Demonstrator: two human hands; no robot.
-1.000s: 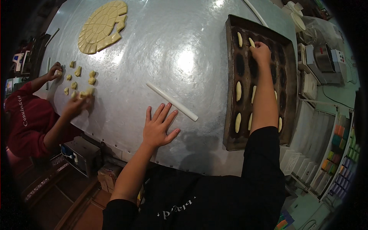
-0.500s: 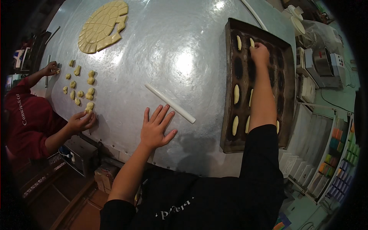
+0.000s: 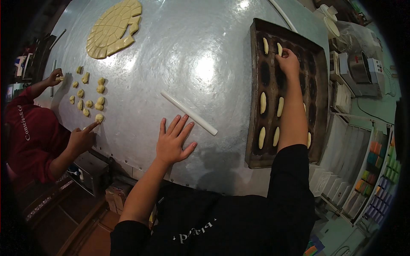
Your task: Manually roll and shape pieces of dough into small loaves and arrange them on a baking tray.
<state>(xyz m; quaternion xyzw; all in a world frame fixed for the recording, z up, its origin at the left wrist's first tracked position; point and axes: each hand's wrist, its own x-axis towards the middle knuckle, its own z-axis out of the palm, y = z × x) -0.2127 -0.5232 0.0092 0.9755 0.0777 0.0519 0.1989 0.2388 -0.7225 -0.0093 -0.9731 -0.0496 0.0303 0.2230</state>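
Note:
My left hand (image 3: 171, 143) lies flat on the metal tabletop with its fingers spread, holding nothing. Just beyond its fingertips is a white rolling pin (image 3: 189, 112), lying at a slant. Over at the right, my right hand (image 3: 288, 63) reaches into a dark baking tray (image 3: 249, 145). Thumb and forefinger are at the near end of a pale dough roll (image 3: 279, 48), which rests on the tray floor. Another dough roll (image 3: 266, 45) lies to its left. Nearer to me in the tray are more rolls, including one (image 3: 262, 103) at the left side; my forearm hides part of the tray.
A scored dough sheet (image 3: 112, 32) lies at the far left. Several small dough lumps (image 3: 80, 93) stand near a co-worker in a red top (image 3: 36, 132), whose finger touches one lump. A white rod (image 3: 284, 16) lies beyond the tray. Shelving and a machine stand at the right.
My right thumb and forefinger have parted a little at the dough roll's near end. My left hand stays put. The co-worker's near hand now points a finger onto a lump.

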